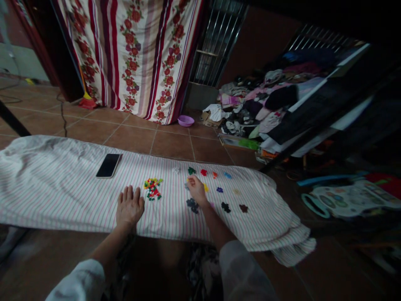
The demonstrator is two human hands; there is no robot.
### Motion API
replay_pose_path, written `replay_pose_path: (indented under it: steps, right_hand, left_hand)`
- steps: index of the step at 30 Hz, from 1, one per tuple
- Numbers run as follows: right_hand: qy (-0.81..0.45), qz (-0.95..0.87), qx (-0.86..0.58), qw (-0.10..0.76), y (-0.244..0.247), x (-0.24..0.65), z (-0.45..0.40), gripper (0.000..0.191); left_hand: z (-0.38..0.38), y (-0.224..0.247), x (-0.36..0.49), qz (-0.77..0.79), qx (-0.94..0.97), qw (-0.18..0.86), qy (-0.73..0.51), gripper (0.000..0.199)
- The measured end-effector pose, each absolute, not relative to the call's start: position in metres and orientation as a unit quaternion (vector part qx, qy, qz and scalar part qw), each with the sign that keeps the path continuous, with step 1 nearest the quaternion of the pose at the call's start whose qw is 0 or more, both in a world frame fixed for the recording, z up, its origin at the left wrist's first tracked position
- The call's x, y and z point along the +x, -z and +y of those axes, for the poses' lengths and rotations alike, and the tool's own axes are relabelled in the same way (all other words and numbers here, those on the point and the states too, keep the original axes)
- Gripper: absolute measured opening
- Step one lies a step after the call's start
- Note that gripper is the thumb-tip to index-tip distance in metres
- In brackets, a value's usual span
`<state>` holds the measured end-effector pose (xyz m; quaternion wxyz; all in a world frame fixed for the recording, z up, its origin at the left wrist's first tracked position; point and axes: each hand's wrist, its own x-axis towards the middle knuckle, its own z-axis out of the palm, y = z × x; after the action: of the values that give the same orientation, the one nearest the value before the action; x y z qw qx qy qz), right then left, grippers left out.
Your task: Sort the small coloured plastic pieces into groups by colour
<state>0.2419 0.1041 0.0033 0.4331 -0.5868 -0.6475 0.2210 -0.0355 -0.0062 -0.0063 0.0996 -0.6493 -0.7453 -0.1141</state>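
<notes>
- striped cloth [78, 188]: soft, creased; likely gives under a press, so small stuff could shift.
- left hand [129, 206]: palm down on cloth, fingers a bit parted, no object visible under it.
- right hand [197, 190]: thumb and fingers drawn together at the tips, looks like a pinch on one yellow piece; far fingers hidden.
- multicoloured cluster [153, 190]: on cloth, just beyond left hand's fingers, to their right. loose bits, probably easy to scatter; touch lightly. single shapes too small to read.
- dark grey pile [192, 205]: near right wrist. probably light, hard bits; lift singly by the edges.
- yellow pile [206, 187]: partly behind right hand.
- pink pile [212, 205]: mostly hidden by right forearm.
- yellow piece [188, 179]: at right fingertips. tiny, likely stiff, easily dropped; fingertip hold on its sides. outline blurred.
</notes>
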Motion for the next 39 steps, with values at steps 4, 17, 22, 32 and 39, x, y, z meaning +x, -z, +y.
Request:
replay_pose_path:
  steps: [4, 17, 22, 32, 39]
  right_hand:
    - [-0.176, -0.603, -0.654, 0.421, -0.009, 0.289, 0.104, 0.022]
    - [-0.095, -0.619, -0.721, 0.296, -0.008, 0.324, 0.099, 0.027]
    - [-0.083, -0.637, -0.716, 0.272, -0.008, 0.326, 0.097, 0.026]
    - [-0.088, -0.639, -0.702, 0.3, 0.0, 0.331, 0.099, 0.03]
    - [-0.053, -0.642, -0.688, 0.332, -0.005, 0.325, 0.097, 0.029]
  left_hand:
    - [-0.006, 0.008, -0.036, -0.743, -0.65, 0.106, 0.116, 0.049]
    - [-0.006, 0.007, -0.036, -0.747, -0.648, 0.102, 0.106, 0.05]
    - [-0.006, 0.007, -0.036, -0.746, -0.65, 0.096, 0.11, 0.05]
    - [-0.006, 0.009, -0.037, -0.745, -0.648, 0.101, 0.123, 0.05]
    - [-0.006, 0.006, -0.036, -0.746, -0.647, 0.104, 0.118, 0.049]
